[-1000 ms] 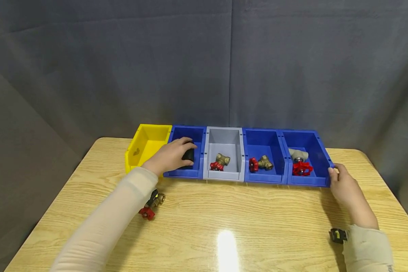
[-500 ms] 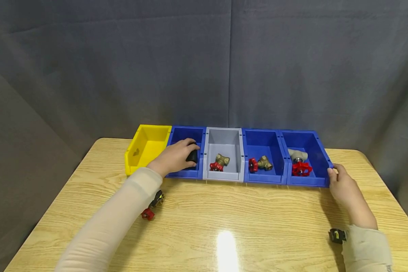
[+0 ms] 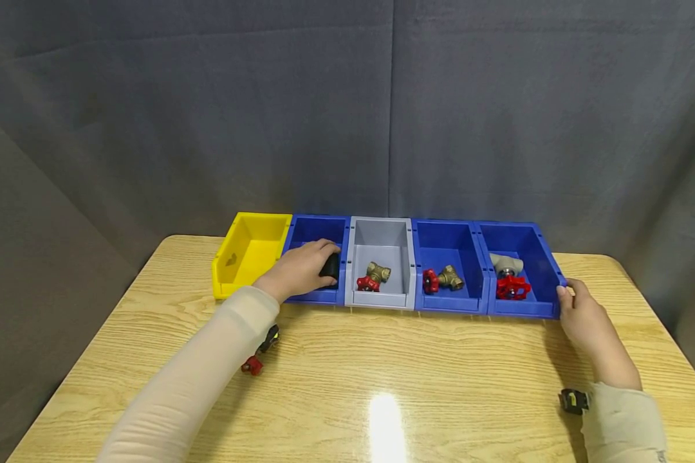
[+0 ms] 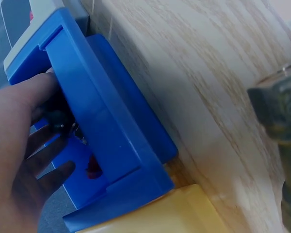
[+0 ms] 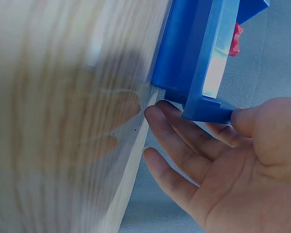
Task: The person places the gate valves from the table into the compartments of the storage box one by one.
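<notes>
My left hand (image 3: pixel 301 267) reaches into the blue bin second from the left and grips a black rounded object (image 3: pixel 330 267). In the left wrist view, the hand (image 4: pixel 19 145) curls behind the bin's front wall (image 4: pixel 102 116); a bit of shiny metal and a red piece (image 4: pixel 93 167) show beneath the fingers. The rest of the object is hidden by hand and wall. At the far right, my right hand (image 3: pixel 591 328) pinches the front corner of the end blue bin (image 3: pixel 515 238), thumb on the rim and the other fingers extended below in the right wrist view.
Brass valves with red handwheels lie in the grey bin (image 3: pixel 379 235) and the blue bin beside it (image 3: pixel 446 238). The end bin holds a grey valve (image 3: pixel 506 262). A yellow bin (image 3: pixel 260 251) stands leftmost. Under my left forearm, a red handwheel (image 3: pixel 253 365) shows on the table (image 3: pixel 440 366).
My left hand has shifted slightly to the right with the black object, toward the bin's right wall. The right hand stays at the end bin's corner.
</notes>
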A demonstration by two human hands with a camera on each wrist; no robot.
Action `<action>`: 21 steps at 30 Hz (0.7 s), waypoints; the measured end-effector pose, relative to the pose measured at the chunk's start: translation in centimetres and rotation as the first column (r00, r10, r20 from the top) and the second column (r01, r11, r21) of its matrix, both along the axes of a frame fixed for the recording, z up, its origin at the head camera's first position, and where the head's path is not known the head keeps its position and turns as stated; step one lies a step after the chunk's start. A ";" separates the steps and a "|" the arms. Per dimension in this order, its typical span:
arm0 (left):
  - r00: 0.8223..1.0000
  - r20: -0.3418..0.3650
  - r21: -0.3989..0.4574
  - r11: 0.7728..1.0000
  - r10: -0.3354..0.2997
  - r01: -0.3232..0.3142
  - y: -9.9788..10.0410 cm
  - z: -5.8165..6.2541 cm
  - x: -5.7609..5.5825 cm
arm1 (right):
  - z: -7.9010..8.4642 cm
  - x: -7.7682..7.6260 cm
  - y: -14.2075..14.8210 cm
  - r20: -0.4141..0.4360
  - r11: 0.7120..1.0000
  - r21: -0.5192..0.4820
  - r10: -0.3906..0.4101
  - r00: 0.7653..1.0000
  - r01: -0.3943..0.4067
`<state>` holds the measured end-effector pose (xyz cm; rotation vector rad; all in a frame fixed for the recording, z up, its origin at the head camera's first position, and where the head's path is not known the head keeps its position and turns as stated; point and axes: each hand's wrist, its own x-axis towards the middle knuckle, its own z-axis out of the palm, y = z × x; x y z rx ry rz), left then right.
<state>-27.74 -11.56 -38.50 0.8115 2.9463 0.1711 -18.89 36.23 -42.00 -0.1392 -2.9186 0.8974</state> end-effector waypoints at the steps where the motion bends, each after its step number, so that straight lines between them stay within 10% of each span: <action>1: 1.000 0.003 -0.004 1.000 -0.002 0.002 0.0 0.0 0.0 | 0.0 0.0 0.0 0.000 1.000 0.000 0.000 1.000 0.000; 21: 0.998 -0.049 0.049 0.998 -0.034 0.036 -0.3 -0.1 0.3 | 0.1 0.0 -0.1 0.015 1.000 -0.001 -0.001 1.000 0.001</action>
